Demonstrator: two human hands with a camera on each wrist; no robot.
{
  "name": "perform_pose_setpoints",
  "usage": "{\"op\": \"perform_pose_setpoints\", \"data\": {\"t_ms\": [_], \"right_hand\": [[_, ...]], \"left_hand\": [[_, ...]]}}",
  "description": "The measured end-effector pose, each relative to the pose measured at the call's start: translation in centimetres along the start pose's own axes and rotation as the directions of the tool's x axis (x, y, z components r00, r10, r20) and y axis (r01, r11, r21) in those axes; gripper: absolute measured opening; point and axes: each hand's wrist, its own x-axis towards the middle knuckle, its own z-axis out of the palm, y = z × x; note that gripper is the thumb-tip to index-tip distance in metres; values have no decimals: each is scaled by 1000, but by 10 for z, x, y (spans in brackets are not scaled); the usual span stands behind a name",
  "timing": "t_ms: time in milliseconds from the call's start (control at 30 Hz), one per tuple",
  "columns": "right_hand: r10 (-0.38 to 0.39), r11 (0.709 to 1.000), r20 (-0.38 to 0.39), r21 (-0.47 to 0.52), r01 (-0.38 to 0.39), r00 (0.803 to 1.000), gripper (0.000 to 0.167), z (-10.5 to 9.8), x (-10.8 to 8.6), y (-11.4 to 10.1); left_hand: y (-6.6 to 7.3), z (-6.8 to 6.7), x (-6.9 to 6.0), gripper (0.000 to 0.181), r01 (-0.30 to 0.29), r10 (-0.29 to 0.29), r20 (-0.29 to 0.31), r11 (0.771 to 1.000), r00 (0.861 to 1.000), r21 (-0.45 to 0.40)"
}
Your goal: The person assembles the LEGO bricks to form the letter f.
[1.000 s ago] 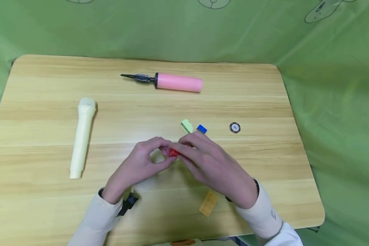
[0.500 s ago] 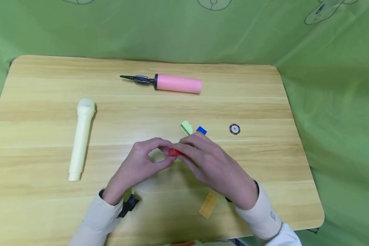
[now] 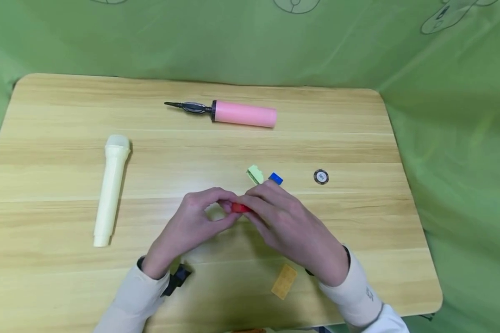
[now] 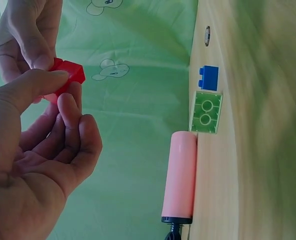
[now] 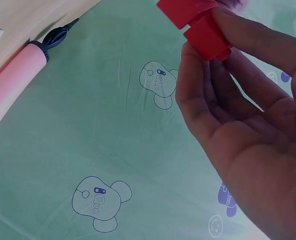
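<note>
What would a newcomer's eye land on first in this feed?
Probably the bright red blocks, pinched by the left hand and right hand near the middle of the head view. Next might come the pink pump, lying near the table's far edge, then the cream microphone, lying toward the table's left side.

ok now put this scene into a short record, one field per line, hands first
left hand: pinches red bricks
right hand: pinches same red bricks, from other side
beyond hands: light green brick, blue brick beside it
right of blue brick: round chip
near far edge: pink pump, nozzle pointing left
left side: cream microphone, head towards far edge
towards near edge: orange brick
surface: table
</note>
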Motion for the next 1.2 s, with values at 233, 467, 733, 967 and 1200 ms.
{"op": "perform_pose_setpoints", "data": {"t_ms": [233, 467, 733, 967, 1200], "right_hand": [[-9, 1000, -21, -15, 9, 1000, 22, -4, -1, -1], [-21, 1000, -14, 6, 21, 1000, 23, -5, -1, -1], [-14, 1000, 22, -13, 14, 1000, 24, 0, 0, 4], [6, 998, 18, -62, -5, 1000, 35, 2, 1, 9], [3, 997, 30, -73, -1, 1000, 38, 7, 1, 13]], "left_hand": [[5, 2, 4, 24, -23, 23, 18, 1000, 1000, -19], [7, 1, 2, 25, -50, 50, 2, 999, 999, -19], [-2, 4, 0, 25, 8, -8, 8, 999, 1000, -33], [-9, 5, 3, 31, 51, -49, 46, 998, 998, -40], [-13, 6, 2, 32, 62, -60, 61, 998, 996, -22]]}}
